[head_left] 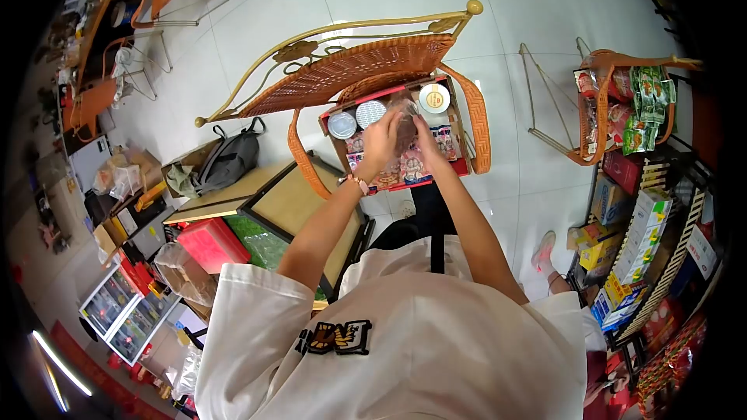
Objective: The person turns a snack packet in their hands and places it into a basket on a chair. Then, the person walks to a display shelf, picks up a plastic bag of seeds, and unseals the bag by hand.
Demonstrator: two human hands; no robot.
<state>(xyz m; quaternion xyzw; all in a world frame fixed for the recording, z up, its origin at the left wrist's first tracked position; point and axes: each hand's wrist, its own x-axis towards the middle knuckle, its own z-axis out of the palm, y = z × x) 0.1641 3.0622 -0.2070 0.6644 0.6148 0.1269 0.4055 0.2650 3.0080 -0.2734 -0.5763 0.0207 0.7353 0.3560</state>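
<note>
A clear plastic packet with something brown inside (405, 131) is between my two hands, above an open red-edged box (459, 167). My left hand (380, 142) closes on the packet's left side, and my right hand (427, 145) grips its right side. What exactly the packet contains cannot be made out. Inside the box stand a silver-lidded can (341, 125), a second can with a patterned lid (371, 113) and a can with a cream-and-gold lid (434, 98). Small printed packets (412, 165) lie nearest me, partly hidden by my hands. The box rests on a woven chair (350, 74).
Another chair (603, 109) at right carries green and red packets (647, 105). Shelves with boxed goods (642, 225) stand below it. Left are a grey bag (229, 159), a wooden-framed case (299, 194) and a red box (214, 243). Another person's foot (544, 251) shows at right.
</note>
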